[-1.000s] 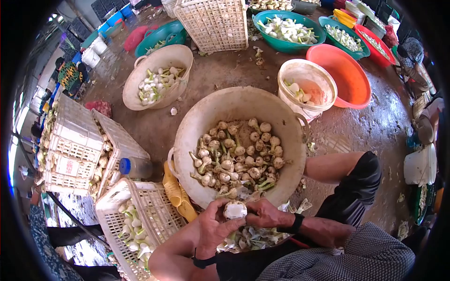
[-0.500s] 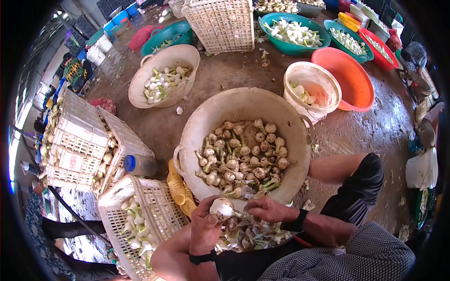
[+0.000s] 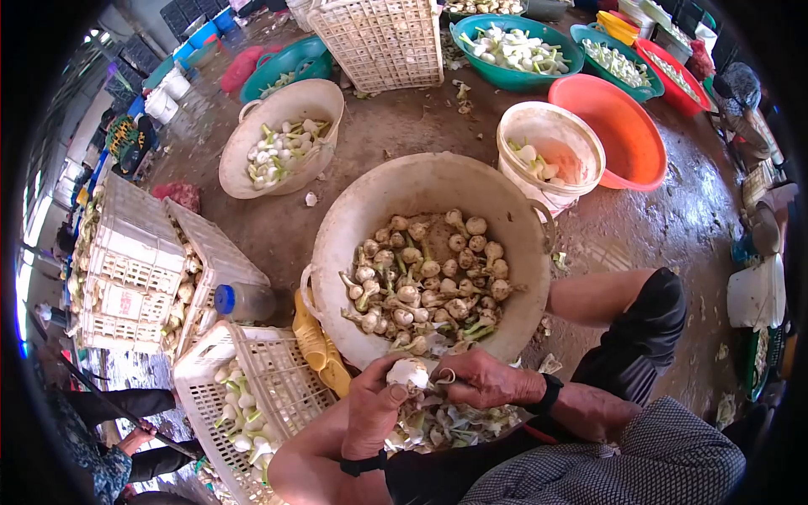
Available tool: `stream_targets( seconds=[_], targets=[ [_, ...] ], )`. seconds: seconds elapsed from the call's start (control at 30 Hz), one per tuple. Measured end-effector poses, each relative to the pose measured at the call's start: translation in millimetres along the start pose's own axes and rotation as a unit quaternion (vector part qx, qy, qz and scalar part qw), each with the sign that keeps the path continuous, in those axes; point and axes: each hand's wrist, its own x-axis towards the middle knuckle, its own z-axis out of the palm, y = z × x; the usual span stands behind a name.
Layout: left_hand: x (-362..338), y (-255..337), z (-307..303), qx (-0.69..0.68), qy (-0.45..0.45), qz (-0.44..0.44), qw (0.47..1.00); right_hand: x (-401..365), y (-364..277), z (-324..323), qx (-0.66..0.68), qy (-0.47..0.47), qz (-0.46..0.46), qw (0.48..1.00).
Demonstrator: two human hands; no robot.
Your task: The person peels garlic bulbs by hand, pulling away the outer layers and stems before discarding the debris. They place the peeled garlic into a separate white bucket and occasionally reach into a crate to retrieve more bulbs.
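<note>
My left hand (image 3: 374, 412) grips a white garlic bulb (image 3: 409, 374) that has some brown skin on it. Close beside the bulb, my right hand (image 3: 481, 377) is closed at its stem end, with a small curved ring shape at the fingertips; what it holds is too small to make out. Both hands are at the near rim of a large pale tub (image 3: 370, 185). Unpeeled bulbs with brown skins (image 3: 429, 269) lie in that tub. Loose peelings (image 3: 454, 421) are heaped below my hands.
A crate of peeled garlic (image 3: 198, 370) stands at lower left, by yellow sandals (image 3: 316, 341) and a blue-lidded jar (image 3: 244, 300). Beyond are a pale basin (image 3: 240, 168), a white bucket (image 3: 526, 126) and an orange basin (image 3: 619, 135). People sit at both sides.
My right hand has moved nearer the bulb, and the ring shape now shows at its fingertips. The view has shifted slightly. At lower left, another person's hand has come into view.
</note>
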Motion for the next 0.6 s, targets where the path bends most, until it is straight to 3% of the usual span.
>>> stream_targets(
  seconds=[0.17, 0.27, 0.33, 0.43, 0.53, 0.6],
  targets=[
    [0.3, -0.5, -3.8, -0.012, -0.025, -0.009, 1.000, -0.3, -1.6, 1.0, 0.018, 0.001, 0.017, 1.000],
    [0.9, -1.5, -4.7, -0.016, -0.019, -0.002, 1.000, 0.2, 0.7, 7.7, 0.058, 0.069, 0.014, 0.996],
    [0.8, -2.0, -6.7, -0.011, -0.014, 0.001, 1.000, -1.9, 2.7, 9.8, 0.067, 0.084, 0.089, 0.990],
    [1.1, -2.2, -8.6, -0.011, -0.005, 0.005, 1.000, 0.2, 7.6, 6.5, -0.025, 0.103, 0.059, 0.993],
    [0.4, -0.5, -9.0, -0.013, -0.004, 0.009, 1.000, -0.5, 11.4, -0.7, -0.014, 0.062, 0.121, 0.991],
    [0.2, 0.2, -9.2, -0.007, -0.006, 0.001, 1.000, 1.2, 7.6, 0.5, 0.015, 0.088, 0.125, 0.988]
  ],
)
